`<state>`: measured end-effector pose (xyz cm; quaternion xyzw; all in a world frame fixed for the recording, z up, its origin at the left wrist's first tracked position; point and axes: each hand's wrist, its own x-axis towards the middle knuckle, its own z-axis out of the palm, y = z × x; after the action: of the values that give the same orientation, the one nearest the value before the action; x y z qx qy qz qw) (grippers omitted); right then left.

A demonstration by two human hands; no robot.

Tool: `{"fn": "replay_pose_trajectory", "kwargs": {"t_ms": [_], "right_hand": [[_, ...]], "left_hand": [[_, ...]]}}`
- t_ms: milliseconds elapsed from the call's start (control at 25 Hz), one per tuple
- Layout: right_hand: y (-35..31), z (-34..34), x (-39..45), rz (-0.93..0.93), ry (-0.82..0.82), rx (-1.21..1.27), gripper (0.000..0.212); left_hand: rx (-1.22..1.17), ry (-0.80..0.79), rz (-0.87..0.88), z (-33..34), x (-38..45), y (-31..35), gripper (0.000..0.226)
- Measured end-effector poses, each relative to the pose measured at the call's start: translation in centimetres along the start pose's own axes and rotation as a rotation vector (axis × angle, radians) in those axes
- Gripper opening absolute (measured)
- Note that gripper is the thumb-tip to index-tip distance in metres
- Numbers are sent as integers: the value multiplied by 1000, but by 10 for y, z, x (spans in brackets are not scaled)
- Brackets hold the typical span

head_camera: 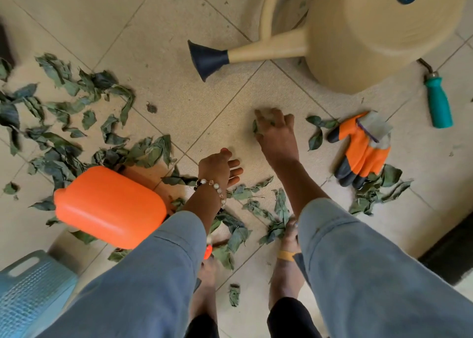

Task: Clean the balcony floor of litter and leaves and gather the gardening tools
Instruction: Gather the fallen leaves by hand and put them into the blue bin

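Dry green leaves [61, 122] lie scattered over the beige tiled floor [163, 86], thickest at the left and around my feet. My right hand [275, 130] reaches down to the floor with its fingers curled round a leaf [255, 127]. My left hand [221, 167], with a bead bracelet on the wrist, hovers above the floor with relaxed fingers and holds nothing. An orange jerrycan [110, 207] lies on its side at the left. A pair of orange and black gloves [363, 153] lies at the right, beside a teal-handled tool [438, 104].
A beige watering can [371, 32] with a black spout head lies on its side at the top right. A pale blue woven basket [30, 291] stands at the bottom left. A dark mat edge [450, 255] runs along the right. My bare feet stand among leaves.
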<state>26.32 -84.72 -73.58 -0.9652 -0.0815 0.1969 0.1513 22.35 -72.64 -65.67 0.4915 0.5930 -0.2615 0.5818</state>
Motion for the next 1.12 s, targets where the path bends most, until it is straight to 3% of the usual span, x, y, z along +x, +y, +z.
{"fn": "replay_pose_trajectory", "kwargs": {"t_ms": [120,200,280,360,440,600,680,760,840,1000,1120], "right_hand": [[-16,16,-9,-250,62,-122,21],[-15,13,-14,-285,64,-85,9],[-12,3,-16,-113,27,130,16],[-19,-21,-33,140,10,586,19],[-32,-48,-68,136,-39,845,18],[2,-77,-113,-299,-208,455,16],[39,-92,-101,-227,-166,489,21],[68,-95,-73,37,33,533,24],[82,-85,-44,220,80,253,36],[82,-51,-19,73,-217,-144,56],[77,-41,-21,-83,-78,-244,33]], "left_hand": [[-3,16,-12,-10,5,1,22],[-8,21,-13,-14,6,-1,23],[15,-14,-16,-15,1,-5,32],[-11,-110,-47,-10,-7,-10,45],[-120,-200,-112,3,-20,-14,53],[-24,-78,-108,26,-32,-26,38],[-10,-35,-108,27,-33,-29,40],[32,-51,-80,24,-32,-28,43],[56,-85,-51,26,-30,-24,44],[84,-94,-49,34,-20,-14,48],[68,-104,-70,37,-13,-10,48]]}}
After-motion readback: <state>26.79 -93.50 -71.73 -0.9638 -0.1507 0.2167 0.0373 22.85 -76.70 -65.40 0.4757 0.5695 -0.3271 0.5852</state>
